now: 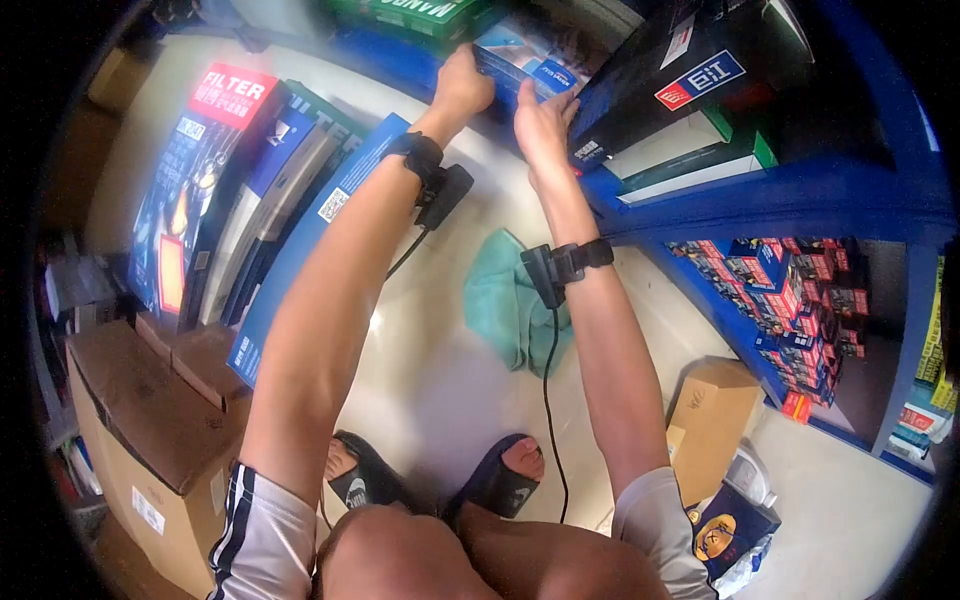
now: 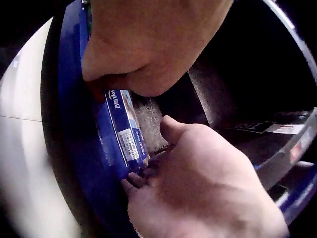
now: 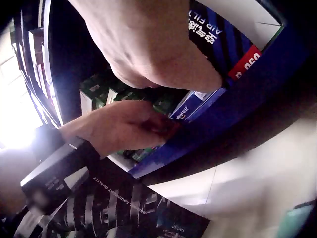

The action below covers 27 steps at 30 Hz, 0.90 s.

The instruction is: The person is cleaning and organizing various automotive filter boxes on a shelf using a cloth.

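Observation:
A thin blue-and-white box [image 1: 555, 75] [image 2: 124, 129] [image 3: 190, 106] lies on the blue shelf between both hands. The left hand [image 1: 465, 88] [image 2: 143, 44] [image 3: 126, 124] has its fingers curled at one end of it, gripping there; its fingertips are partly hidden. At the other end is the right hand [image 1: 545, 125] [image 2: 193, 183] [image 3: 153, 44], fingers against the box and shelf edge, thumb raised and apart in the left wrist view.
A large black box [image 1: 690, 75] stands right of the hands, with a green box [image 1: 425, 12] beyond. Filter boxes [image 1: 205, 190] lean at left above brown cartons [image 1: 150, 410]. A teal cloth [image 1: 500, 310] lies on the floor. Small boxes [image 1: 790, 300] fill a lower shelf.

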Each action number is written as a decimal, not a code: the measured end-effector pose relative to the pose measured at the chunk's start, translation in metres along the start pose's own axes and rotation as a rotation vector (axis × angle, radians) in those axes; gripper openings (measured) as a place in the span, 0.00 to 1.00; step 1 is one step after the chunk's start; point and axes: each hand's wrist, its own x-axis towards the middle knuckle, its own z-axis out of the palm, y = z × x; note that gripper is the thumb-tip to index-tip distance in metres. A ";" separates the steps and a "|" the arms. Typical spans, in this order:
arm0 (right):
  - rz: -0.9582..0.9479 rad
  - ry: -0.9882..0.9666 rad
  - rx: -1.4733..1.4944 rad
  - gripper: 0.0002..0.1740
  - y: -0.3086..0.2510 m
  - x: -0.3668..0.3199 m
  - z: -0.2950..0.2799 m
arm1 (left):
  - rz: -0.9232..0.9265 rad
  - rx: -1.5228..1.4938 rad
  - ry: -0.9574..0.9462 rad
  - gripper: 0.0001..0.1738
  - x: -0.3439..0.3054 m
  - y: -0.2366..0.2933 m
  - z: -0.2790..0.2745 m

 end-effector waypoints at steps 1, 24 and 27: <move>0.003 0.002 0.002 0.61 0.000 0.002 0.000 | 0.001 0.002 -0.003 0.31 0.001 0.000 0.001; 0.070 0.062 0.078 0.57 -0.011 0.001 0.005 | 0.032 0.205 -0.031 0.35 0.020 -0.013 0.010; 0.066 0.056 0.127 0.56 -0.010 -0.002 0.012 | -0.055 0.260 -0.087 0.32 0.013 0.006 0.000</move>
